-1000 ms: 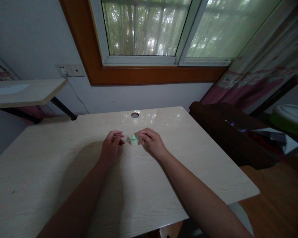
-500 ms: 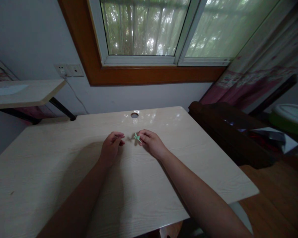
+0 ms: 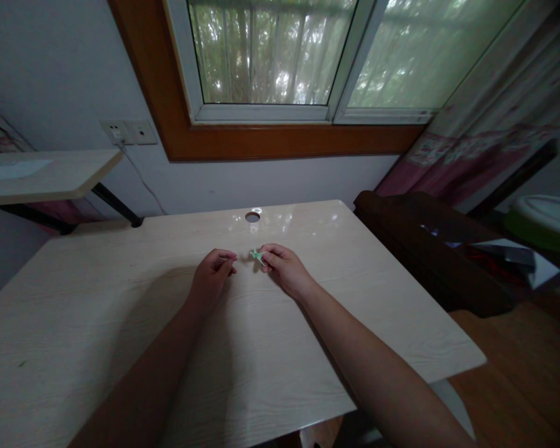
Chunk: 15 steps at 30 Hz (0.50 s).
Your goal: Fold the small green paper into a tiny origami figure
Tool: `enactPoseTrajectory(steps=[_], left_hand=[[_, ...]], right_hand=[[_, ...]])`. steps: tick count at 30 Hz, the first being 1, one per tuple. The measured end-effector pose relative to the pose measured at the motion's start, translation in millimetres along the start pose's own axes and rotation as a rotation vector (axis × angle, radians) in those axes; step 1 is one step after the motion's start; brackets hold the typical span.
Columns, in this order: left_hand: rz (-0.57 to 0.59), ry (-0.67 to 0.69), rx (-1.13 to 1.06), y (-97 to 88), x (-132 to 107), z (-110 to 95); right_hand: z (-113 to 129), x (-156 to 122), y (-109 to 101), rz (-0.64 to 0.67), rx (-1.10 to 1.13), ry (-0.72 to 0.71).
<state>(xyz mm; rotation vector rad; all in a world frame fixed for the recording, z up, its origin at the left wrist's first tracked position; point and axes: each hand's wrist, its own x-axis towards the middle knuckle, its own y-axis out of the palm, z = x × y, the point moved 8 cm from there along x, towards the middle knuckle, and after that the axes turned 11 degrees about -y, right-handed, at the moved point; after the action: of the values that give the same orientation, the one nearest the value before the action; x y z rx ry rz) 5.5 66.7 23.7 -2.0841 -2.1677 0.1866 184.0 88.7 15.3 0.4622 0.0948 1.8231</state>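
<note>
Nearest me spreads a pale desk, with two bare arms reaching towards twelve o'clock. The hands are apart. The right hand pinches a small green pointed piece at its nine o'clock, seemingly by one end so the rest stays exposed. That piece lies at three o'clock from the curled left hand; I cannot tell whether that grips anything. Beyond, at twelve o'clock: a round hole, likely for cables, then a window.

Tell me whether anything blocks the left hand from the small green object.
Nothing visible stands between the left hand and the small green object; a gap separates them, with shadowed tabletop beneath it. The right hand grips the object from the other side.
</note>
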Motion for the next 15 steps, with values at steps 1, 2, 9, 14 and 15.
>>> enactPoseTrajectory(steps=[1,2,9,14,15], left_hand=[[0.013,0.011,0.011,1.5,0,0],[0.027,0.025,0.024,3.0,-1,-1],[0.066,0.087,0.088,7.1,-1,-4],[0.047,0.075,0.101,4.8,-1,-3],[0.034,0.070,0.100,3.6,-1,-2]], right_hand=[[0,0,0,-0.001,-0.010,-0.004],[0,0,0,0.000,-0.016,-0.006],[4,1,-3,-0.016,-0.082,-0.058],[29,-2,-8,-0.102,-0.398,-0.275],[33,-3,-8,-0.111,-0.461,-0.312]])
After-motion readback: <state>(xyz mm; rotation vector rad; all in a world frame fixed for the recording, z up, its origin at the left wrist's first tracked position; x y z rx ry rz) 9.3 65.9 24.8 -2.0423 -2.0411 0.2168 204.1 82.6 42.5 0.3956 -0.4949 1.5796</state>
